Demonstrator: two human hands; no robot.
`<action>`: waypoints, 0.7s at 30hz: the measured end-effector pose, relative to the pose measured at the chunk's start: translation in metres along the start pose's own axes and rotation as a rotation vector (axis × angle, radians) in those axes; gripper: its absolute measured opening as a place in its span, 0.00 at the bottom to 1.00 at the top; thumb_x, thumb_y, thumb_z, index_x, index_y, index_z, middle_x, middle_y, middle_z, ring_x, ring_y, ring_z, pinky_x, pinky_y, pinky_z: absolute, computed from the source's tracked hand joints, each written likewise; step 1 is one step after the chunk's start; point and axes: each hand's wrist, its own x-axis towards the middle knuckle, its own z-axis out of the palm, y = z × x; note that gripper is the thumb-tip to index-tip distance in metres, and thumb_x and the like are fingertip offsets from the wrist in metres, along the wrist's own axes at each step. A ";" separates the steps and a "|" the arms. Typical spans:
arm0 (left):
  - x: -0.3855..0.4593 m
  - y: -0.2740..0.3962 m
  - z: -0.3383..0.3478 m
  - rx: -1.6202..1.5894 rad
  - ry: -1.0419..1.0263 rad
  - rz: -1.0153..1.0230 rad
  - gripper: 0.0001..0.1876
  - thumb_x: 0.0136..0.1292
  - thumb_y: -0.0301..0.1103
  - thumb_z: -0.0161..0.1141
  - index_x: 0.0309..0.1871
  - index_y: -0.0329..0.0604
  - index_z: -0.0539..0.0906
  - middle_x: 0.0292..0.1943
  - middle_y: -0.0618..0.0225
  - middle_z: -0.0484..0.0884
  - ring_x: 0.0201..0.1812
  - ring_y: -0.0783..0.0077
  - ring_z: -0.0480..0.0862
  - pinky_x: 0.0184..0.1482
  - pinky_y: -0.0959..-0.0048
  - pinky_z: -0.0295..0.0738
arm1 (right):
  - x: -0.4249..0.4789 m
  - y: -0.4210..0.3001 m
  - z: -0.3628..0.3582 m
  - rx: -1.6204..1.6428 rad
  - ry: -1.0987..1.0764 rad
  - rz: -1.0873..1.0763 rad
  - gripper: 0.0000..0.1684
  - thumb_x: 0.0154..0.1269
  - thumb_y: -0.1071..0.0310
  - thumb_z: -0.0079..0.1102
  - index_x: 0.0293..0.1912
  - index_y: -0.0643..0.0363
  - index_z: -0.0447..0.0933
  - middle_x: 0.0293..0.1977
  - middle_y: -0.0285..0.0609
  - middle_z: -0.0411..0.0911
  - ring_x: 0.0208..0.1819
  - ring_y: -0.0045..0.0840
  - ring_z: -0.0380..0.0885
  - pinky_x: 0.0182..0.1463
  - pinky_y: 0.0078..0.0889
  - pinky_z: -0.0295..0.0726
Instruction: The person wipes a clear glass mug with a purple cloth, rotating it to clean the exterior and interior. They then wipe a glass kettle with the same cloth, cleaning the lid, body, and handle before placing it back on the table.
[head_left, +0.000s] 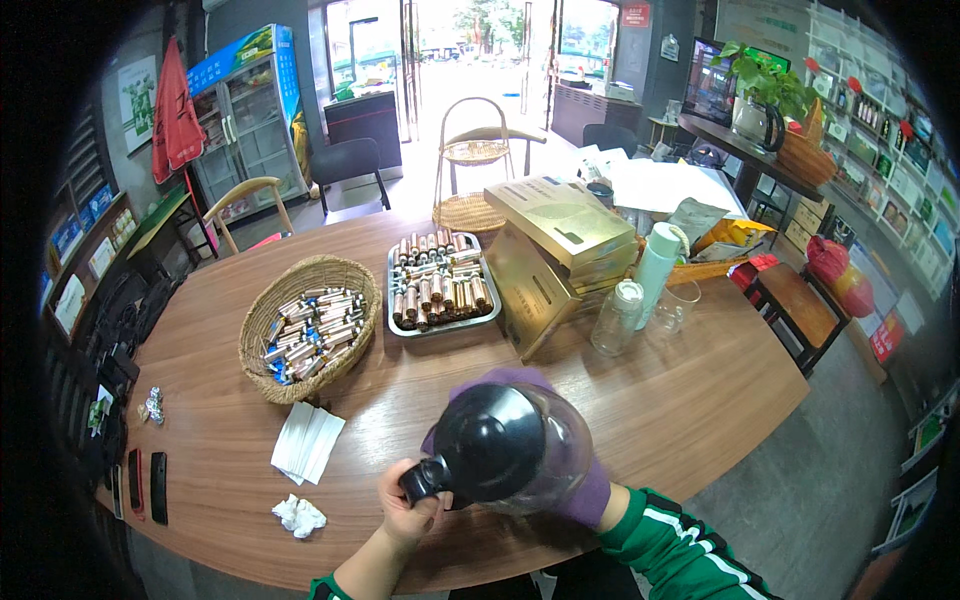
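A clear pitcher (568, 442) with a rounded black lid (491, 442) is held over the near edge of the table. My left hand (403, 504) grips its black handle (425, 481). Against the pitcher's far and right sides lies a purple cloth (589, 496), with my right hand (615, 507) in it. Only the wrist of that hand shows; cloth and pitcher hide its fingers. Left of the pitcher are a stack of folded white paper (307, 442) and a crumpled white tissue (299, 515).
A woven basket (259, 367) and a metal tray (442, 328) hold many small vials. Gold boxes (559, 217), a glass bottle (616, 322), a mint-green flask (658, 270) and a glass cup (677, 304) stand at right. Phones (158, 487) lie at the left edge.
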 end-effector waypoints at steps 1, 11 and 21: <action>0.001 0.001 -0.002 0.051 -0.003 0.003 0.20 0.59 0.33 0.65 0.49 0.38 0.67 0.26 0.62 0.76 0.19 0.77 0.73 0.19 0.77 0.68 | -0.010 0.011 0.007 0.130 -0.022 0.078 0.40 0.47 0.67 0.73 0.60 0.56 0.65 0.54 0.40 0.71 0.57 0.27 0.70 0.63 0.33 0.66; 0.020 0.013 -0.006 0.445 0.210 0.130 0.21 0.60 0.45 0.64 0.42 0.42 0.66 0.20 0.73 0.71 0.15 0.84 0.68 0.17 0.84 0.63 | 0.000 -0.009 0.008 -0.184 0.032 -0.064 0.37 0.46 0.63 0.72 0.56 0.61 0.67 0.48 0.47 0.74 0.50 0.37 0.74 0.55 0.37 0.72; 0.023 0.019 -0.006 0.477 0.252 0.027 0.21 0.59 0.45 0.65 0.38 0.42 0.67 0.21 0.73 0.71 0.15 0.84 0.68 0.15 0.85 0.60 | 0.016 -0.004 -0.012 -0.186 0.186 0.021 0.28 0.49 0.64 0.65 0.51 0.58 0.71 0.43 0.48 0.73 0.51 0.43 0.70 0.55 0.38 0.69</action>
